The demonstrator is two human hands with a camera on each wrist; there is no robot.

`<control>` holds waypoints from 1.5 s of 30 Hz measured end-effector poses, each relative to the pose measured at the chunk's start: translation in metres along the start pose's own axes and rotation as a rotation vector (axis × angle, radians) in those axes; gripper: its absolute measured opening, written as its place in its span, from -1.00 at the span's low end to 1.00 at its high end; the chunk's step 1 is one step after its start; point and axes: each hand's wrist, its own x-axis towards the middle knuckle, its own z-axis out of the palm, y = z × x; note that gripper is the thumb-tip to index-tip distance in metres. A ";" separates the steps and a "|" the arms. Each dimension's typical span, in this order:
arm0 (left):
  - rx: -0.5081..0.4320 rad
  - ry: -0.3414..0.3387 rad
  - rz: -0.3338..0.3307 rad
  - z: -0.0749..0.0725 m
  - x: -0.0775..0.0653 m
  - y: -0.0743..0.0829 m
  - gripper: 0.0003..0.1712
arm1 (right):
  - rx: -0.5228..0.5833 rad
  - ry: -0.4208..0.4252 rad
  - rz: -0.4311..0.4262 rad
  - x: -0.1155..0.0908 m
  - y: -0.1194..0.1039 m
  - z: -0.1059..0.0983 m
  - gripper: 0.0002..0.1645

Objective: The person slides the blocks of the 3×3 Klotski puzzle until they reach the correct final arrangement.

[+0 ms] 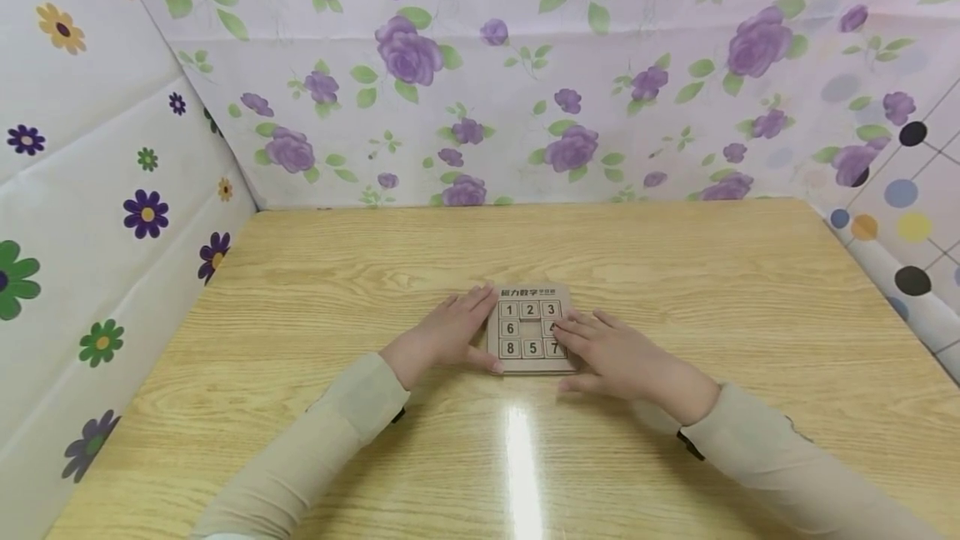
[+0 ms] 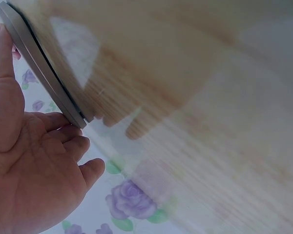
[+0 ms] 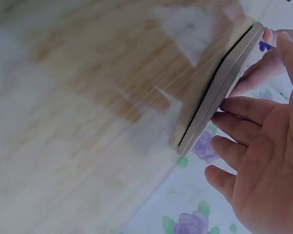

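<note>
A number sliding puzzle [image 1: 532, 365] lies flat on the wooden table, with dark printed characters along its top. Its tiles read 1, 2, 3 in the top row, 6, a gap and 4 in the middle, and 8, 5, 7 at the bottom. My left hand [image 1: 448, 332] holds the board's left side, thumb at the near corner and fingers toward the far one. From the right, my right hand [image 1: 618, 357] reaches over the edge, its extended fingertips on the 4 tile [image 1: 551, 327]. In the right wrist view, the puzzle [image 3: 222, 87] shows edge-on beside those fingers.
The light wooden table [image 1: 337, 265] extends around the puzzle on all sides. Behind it hangs a cloth with purple roses [image 1: 408, 48]. A flowered sheet [image 1: 75, 215] stands at the left and a dotted one [image 1: 900, 215] at the right.
</note>
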 end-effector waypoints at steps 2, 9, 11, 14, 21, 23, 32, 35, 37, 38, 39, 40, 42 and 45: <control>0.000 -0.003 -0.002 0.001 0.000 0.000 0.31 | -0.011 0.003 0.000 -0.001 -0.001 0.000 -0.09; -0.006 -0.003 -0.002 0.001 0.001 -0.001 0.31 | -0.052 -0.009 -0.038 -0.001 -0.013 0.001 -0.08; -0.005 -0.003 -0.003 0.001 0.001 -0.001 0.30 | -0.055 -0.011 -0.059 -0.001 -0.018 0.002 -0.07; -0.005 -0.001 -0.002 0.000 0.001 -0.001 0.30 | -0.059 -0.022 -0.084 -0.002 -0.026 0.002 -0.05; -0.006 0.000 0.005 0.000 0.001 -0.001 0.30 | -0.053 -0.040 -0.087 0.002 -0.031 0.005 -0.06; -0.008 0.001 0.006 -0.001 0.001 -0.001 0.30 | -0.044 -0.033 -0.082 0.004 -0.030 0.006 -0.06; -0.006 -0.009 0.002 -0.001 0.001 0.000 0.31 | -0.018 -0.031 -0.046 0.017 -0.021 0.005 -0.06; -0.013 -0.003 0.004 -0.001 0.000 0.001 0.30 | -0.015 -0.025 -0.042 0.018 -0.020 0.004 -0.06; -0.017 0.004 0.003 -0.002 -0.001 0.001 0.30 | -0.013 -0.019 -0.045 0.019 -0.019 0.004 -0.07; -0.014 0.003 0.003 -0.002 -0.001 0.001 0.30 | -0.013 -0.018 -0.045 0.018 -0.019 0.004 -0.07; -0.016 0.005 0.003 -0.002 -0.001 0.001 0.30 | -0.013 -0.017 -0.044 0.018 -0.018 0.004 -0.07; -0.016 0.006 0.004 -0.002 -0.001 0.001 0.30 | -0.014 -0.016 -0.041 0.017 -0.018 0.004 -0.06; -0.014 0.004 0.004 -0.001 0.000 0.001 0.30 | -0.018 -0.008 -0.040 0.014 -0.017 0.004 -0.07; -0.011 0.001 0.004 -0.001 0.000 0.000 0.30 | -0.021 0.024 -0.050 0.008 -0.014 0.005 -0.08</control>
